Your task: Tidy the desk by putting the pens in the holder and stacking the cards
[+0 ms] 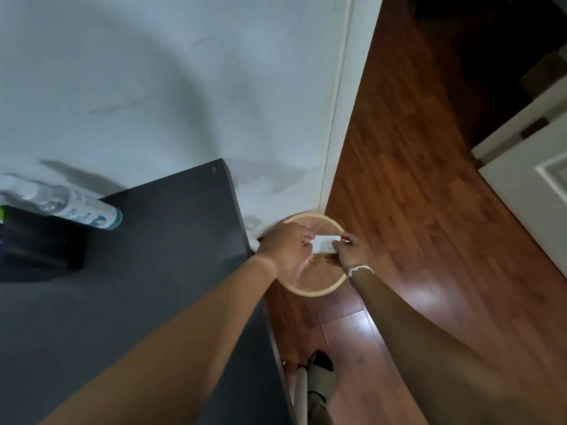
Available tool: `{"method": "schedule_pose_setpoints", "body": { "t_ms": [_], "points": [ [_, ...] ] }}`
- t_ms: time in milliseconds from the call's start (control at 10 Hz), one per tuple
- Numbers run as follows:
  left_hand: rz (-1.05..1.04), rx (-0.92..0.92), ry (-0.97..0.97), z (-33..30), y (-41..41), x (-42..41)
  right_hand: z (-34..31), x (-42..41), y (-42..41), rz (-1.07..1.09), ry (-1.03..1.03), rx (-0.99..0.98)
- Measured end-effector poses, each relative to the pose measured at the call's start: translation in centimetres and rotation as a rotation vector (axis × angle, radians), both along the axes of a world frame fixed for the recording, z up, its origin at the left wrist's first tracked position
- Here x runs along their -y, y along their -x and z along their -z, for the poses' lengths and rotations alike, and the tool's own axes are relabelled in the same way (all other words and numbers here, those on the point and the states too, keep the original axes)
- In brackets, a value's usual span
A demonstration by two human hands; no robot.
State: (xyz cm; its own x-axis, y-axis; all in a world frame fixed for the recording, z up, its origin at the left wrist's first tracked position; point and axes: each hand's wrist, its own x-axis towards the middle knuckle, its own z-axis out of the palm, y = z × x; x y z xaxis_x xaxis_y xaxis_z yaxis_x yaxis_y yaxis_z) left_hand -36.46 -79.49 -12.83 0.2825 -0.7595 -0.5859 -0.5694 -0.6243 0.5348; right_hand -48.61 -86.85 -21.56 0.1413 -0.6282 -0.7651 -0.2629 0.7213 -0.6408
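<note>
- Nearest, a foot in a sandal [322, 375] stands on the wood floor [429, 210] beside the dark desk [153, 286], whose right edge runs up the middle of the view.
- Both forearms reach out past that edge, over a round wooden stool [310, 280] that stands just beside the desk corner.
- The left hand [287, 245] and right hand [351, 251] together pinch the cards [325, 244], a small white packet, one hand at each short end, fingers closed on it. It hangs above the stool top; whether it touches the wood cannot be told.
- How many cards are in the packet, and whether their edges are square, is too blurred to tell.
- The risk, as I judge it: the packet is held off the desk, so a slack pinch at either end could let cards fan out and drop to the stool or floor.
- Squaring the edges with too much squeeze could bow the packet and spring cards loose.
- Farther left on the desk a clear bottle [76, 207] lies on its side, partly on a dark object [40, 243].
- No pens or holder show.
</note>
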Motion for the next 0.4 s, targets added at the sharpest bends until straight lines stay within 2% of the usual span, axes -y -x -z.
{"method": "schedule_pose_setpoints", "body": {
  "t_ms": [200, 400],
  "points": [
    [0.093, 0.025, -0.007, -0.1, 0.2, -0.4, 1.2, 0.2, -0.2, -0.108, -0.009, -0.005],
    [0.050, -0.010, 0.028, -1.0, 0.5, -0.7, 1.4, -0.2, 1.2, -0.131, -0.019, -0.042]
  ]
}}
